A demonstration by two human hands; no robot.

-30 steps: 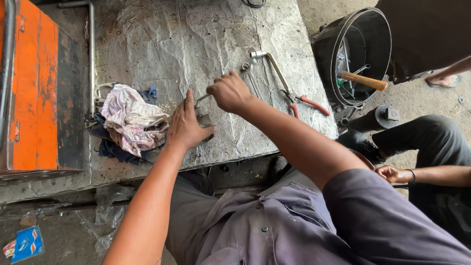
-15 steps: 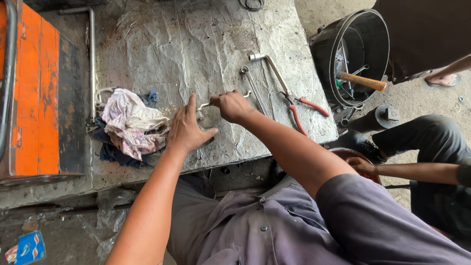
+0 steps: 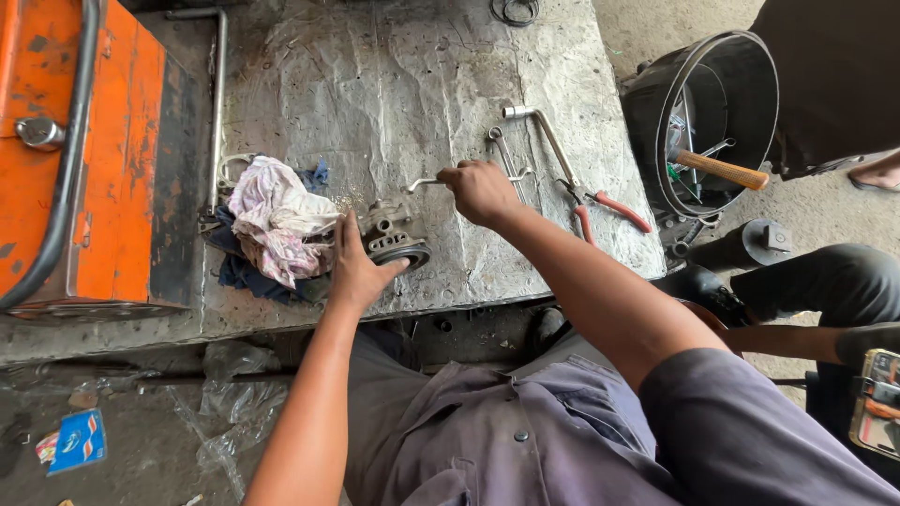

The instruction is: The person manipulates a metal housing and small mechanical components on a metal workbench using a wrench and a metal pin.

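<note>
Foil-covered bench (image 3: 412, 75): my left hand (image 3: 354, 272) clamps the metal part (image 3: 394, 232) steady; right hand (image 3: 480, 192) grips wrench (image 3: 424, 184), hands apart.

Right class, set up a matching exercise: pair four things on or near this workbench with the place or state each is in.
Things:
1. metal part
2. wrench
3. pliers
4. rag

Places or states:
A. lying on the bench right of the right hand
B. bunched up left of the left hand
C. steadied by the left hand
D. gripped in the right hand

Pairs: 1-C, 2-D, 3-A, 4-B
</note>
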